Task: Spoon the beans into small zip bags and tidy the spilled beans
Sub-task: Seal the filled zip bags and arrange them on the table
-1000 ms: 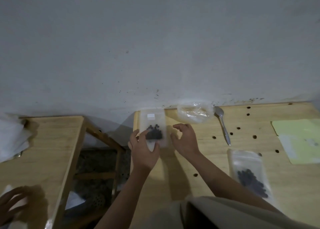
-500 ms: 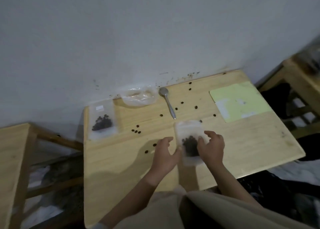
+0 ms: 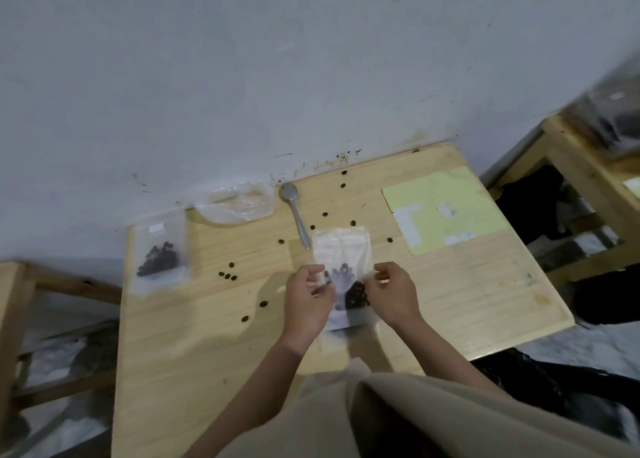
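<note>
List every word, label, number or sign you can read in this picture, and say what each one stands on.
No text can be read.
White label on the zip bag at the left: blank or too small to read.
White patches on the green sheet: too blurred to read.
Faint marks on the zip bag held by the left hand and right hand: too blurred.

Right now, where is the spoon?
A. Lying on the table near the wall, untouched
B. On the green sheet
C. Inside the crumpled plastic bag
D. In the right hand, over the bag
A: the spoon lies on the table near the wall, while both hands, the left hand and the right hand, hold the zip bag of beans.
</note>
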{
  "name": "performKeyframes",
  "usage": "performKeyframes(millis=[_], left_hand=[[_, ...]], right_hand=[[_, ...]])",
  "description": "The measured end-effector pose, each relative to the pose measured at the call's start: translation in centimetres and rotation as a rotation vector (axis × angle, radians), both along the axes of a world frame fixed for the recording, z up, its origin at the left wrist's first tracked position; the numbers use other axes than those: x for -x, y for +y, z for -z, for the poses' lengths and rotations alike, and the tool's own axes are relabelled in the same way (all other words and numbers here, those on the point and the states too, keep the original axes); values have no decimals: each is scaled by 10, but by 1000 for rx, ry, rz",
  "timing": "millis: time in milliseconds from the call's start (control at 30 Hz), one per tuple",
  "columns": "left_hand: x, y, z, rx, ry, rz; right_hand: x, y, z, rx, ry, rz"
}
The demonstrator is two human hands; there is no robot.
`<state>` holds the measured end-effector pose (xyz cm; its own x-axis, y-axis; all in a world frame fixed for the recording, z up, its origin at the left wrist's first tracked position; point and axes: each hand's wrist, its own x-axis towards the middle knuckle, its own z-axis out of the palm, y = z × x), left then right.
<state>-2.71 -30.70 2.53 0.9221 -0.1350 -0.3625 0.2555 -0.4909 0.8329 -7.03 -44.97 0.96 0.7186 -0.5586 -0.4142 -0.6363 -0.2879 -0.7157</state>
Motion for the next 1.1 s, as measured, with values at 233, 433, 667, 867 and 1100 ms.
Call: performKeyframes(millis=[233,433,667,867,1100], left_hand=[[-20,-29,-19,239,112,26],[-26,-51,-19,346,215,-29],[-41,-69,-28,307,183,-66],[-49,-81,-34,299,182,-36],[-44,-83,-43,325,83,-15]], right_hand=[[-12,-65,-7,-32,-111,77],[-35,-164,11,271,-59,239],[-64,-204,29,418,138,115],[-79,-199,23,371,87,214],[-66,-149,-44,11,-314,367]])
